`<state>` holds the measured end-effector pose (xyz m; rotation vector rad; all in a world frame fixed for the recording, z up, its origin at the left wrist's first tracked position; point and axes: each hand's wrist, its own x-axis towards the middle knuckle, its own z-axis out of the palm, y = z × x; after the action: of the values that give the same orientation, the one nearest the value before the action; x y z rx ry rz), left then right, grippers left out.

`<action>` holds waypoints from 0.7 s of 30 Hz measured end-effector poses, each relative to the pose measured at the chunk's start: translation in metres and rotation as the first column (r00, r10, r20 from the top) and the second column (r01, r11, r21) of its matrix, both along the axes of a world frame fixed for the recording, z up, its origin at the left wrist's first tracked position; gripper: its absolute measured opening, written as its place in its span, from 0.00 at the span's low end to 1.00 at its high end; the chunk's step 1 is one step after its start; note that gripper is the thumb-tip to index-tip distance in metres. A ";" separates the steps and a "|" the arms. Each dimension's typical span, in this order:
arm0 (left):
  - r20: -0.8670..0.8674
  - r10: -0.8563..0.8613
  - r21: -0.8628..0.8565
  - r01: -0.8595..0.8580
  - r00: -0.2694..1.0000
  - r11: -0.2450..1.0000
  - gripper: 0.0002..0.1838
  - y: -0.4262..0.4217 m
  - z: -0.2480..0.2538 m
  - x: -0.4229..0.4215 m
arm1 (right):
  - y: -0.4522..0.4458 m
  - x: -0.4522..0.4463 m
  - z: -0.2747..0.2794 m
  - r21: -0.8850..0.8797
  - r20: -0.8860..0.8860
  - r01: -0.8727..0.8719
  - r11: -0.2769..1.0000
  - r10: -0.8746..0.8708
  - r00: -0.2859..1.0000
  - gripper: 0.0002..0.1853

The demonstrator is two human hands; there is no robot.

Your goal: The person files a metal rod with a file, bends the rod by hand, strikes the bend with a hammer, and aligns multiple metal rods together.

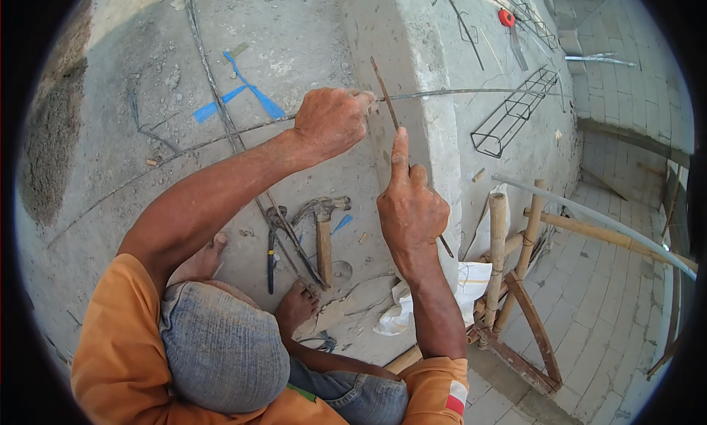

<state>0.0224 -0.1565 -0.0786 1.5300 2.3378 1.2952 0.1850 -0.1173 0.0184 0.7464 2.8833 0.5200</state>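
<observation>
My left hand [331, 123] is closed around a long thin steel rod [471, 93] that runs across the view from lower left to upper right. My right hand [414, 208] grips a shorter, thin, rusty metal bar [384, 90], its index finger stretched along it. The bar's far part crosses the long rod just right of my left fist, over the concrete edge. Its other end [446, 246] shows below my right hand. Whether bar and rod touch, I cannot tell. Below my left arm lie a claw hammer [324, 241] and pincers [271, 255] with dark handles.
More long rods [210, 75] lie on the concrete floor near blue strips [258, 97]. Across the raised concrete ledge [434, 64] are a wire-tied steel cage [515, 112] and a red tape measure [506, 18]. Bamboo poles [497, 241] and a white sack [471, 285] stand lower right.
</observation>
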 end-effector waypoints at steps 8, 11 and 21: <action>0.098 -0.033 -0.015 0.034 0.995 0.999 0.10 -0.001 0.003 -0.004 | 0.009 -0.012 -0.005 -0.039 -0.033 0.004 0.999 -0.005 0.999 0.38; 0.088 0.001 -0.010 0.000 0.996 1.000 0.09 -0.002 0.004 0.005 | 0.010 -0.025 -0.011 -0.021 -0.007 0.011 1.000 -0.011 1.000 0.36; 0.109 -0.047 -0.031 0.050 0.993 0.998 0.07 -0.001 0.004 0.001 | 0.012 -0.019 -0.003 -0.012 -0.002 -0.007 1.000 0.007 1.000 0.40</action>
<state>0.0232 -0.1574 -0.0748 1.4590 2.2315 1.2872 0.1661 -0.1050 0.0154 0.7357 2.8895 0.5020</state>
